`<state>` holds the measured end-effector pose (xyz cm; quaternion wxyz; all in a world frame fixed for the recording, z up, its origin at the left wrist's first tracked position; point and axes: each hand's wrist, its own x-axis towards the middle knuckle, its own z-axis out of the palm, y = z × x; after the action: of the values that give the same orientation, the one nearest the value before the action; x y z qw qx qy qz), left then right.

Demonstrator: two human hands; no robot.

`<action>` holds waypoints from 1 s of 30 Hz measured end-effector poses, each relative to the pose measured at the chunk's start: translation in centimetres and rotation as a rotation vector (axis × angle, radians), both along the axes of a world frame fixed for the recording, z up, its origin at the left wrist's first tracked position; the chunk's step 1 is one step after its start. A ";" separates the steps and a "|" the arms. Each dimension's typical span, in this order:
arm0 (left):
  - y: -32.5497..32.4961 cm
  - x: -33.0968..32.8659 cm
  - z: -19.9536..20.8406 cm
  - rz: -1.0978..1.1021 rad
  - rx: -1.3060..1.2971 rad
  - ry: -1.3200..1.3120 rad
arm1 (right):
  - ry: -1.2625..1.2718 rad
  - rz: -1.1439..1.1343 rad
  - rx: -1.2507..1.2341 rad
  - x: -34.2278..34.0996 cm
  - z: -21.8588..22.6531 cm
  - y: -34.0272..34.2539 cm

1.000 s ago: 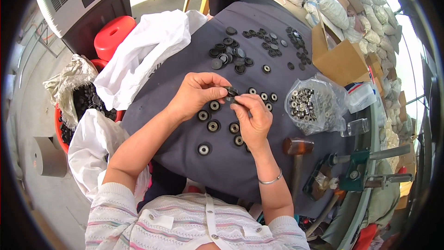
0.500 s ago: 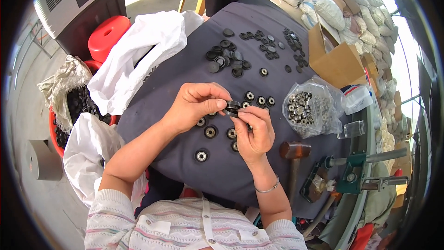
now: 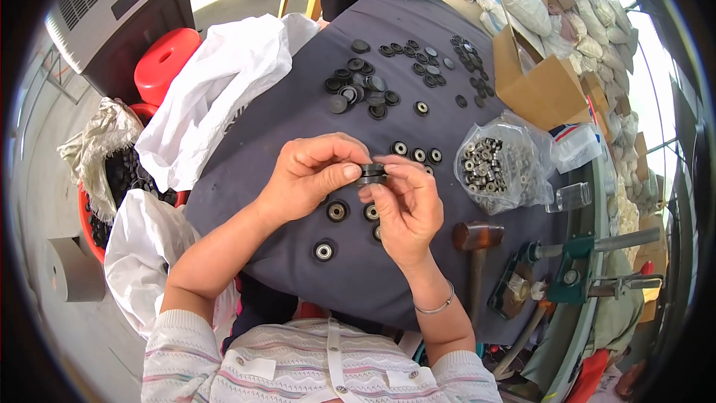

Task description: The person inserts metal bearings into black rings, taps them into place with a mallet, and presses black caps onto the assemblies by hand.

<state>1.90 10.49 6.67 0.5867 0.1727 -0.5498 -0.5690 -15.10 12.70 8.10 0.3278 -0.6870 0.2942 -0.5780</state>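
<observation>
Both my hands meet over a dark grey cloth (image 3: 298,116) spread on the table. My left hand (image 3: 313,175) and my right hand (image 3: 406,205) together pinch a small black plastic wheel (image 3: 371,174) between thumbs and fingertips. Below them lie assembled black wheels with shiny metal centres, one (image 3: 324,251) nearest me and another (image 3: 337,211) beside my left wrist. A short row of finished wheels (image 3: 418,154) lies just beyond my fingers. Farther off sits a pile of empty black wheels (image 3: 362,93).
A clear bag of small metal bearings (image 3: 492,168) lies right of my hands. A wooden-headed mallet (image 3: 477,242) and a green metal clamp (image 3: 578,261) sit at the right. An open cardboard box (image 3: 541,82), white cloth (image 3: 216,93) and a red stool (image 3: 164,63) surround the table.
My hands have drawn slightly nearer to me and closer together, both staying on the black wheel. The wheels lying on the cloth have not moved.
</observation>
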 end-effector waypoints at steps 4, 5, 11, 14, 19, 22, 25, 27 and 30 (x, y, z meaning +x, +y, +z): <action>0.7 0.3 0.8 -0.028 -0.010 0.010 | 0.096 -0.087 -0.146 -0.1 0.4 -0.1; 0.8 0.3 1.2 -0.030 -0.014 0.005 | 0.092 -0.090 -0.150 -0.1 0.6 0.0; 0.5 0.9 1.6 0.302 -0.462 -0.435 | 0.209 -0.131 -0.249 -0.2 0.7 0.4; 0.4 1.2 1.6 0.305 -0.568 -0.513 | 0.217 -0.140 -0.289 -0.3 0.7 0.5; 0.5 1.8 1.8 0.335 -0.650 -0.513 | 0.379 -0.095 -0.309 -0.1 2.6 0.8; 0.7 2.0 1.9 0.350 -0.690 -0.529 | 0.362 -0.049 -0.192 -0.1 2.9 1.4; 1.0 2.1 1.9 0.350 -0.723 -0.516 | 0.383 -0.025 -0.149 0.1 3.2 1.9; 1.1 2.2 1.7 0.352 -0.732 -0.494 | 0.401 -0.027 -0.128 0.3 3.4 2.4; 1.3 2.2 1.6 0.329 -0.735 -0.461 | 0.413 -0.028 -0.126 0.4 3.4 2.7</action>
<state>4.14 11.81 8.25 0.5540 0.1603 -0.7963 -0.1824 -14.73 15.40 11.47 0.2089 -0.8058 0.3279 -0.4466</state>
